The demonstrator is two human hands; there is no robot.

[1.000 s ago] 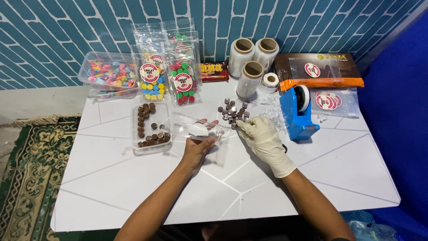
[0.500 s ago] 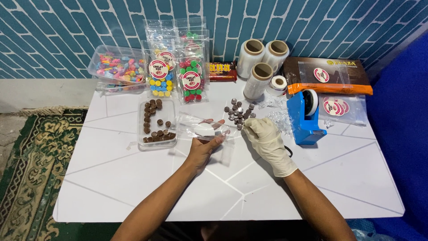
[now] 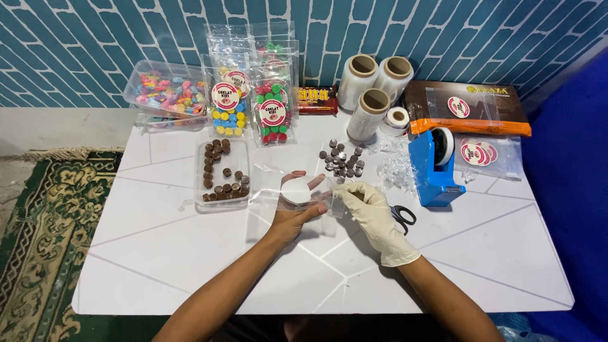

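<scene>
The bare left hand (image 3: 296,204) pinches a clear plastic pouch (image 3: 297,190) with a round white sticker near the table's (image 3: 158,253) middle, and the gloved right hand (image 3: 370,212) grips the pouch's right edge, so both are closed on it. The thin film looks slippery and could crease or slide loose if the hands pull unevenly. The open tray of brown chocolates (image 3: 221,172) sits just left, loose chocolate pieces (image 3: 342,161) lie just beyond, and scissors (image 3: 402,218) and a blue tape dispenser (image 3: 434,168) crowd the right.
</scene>
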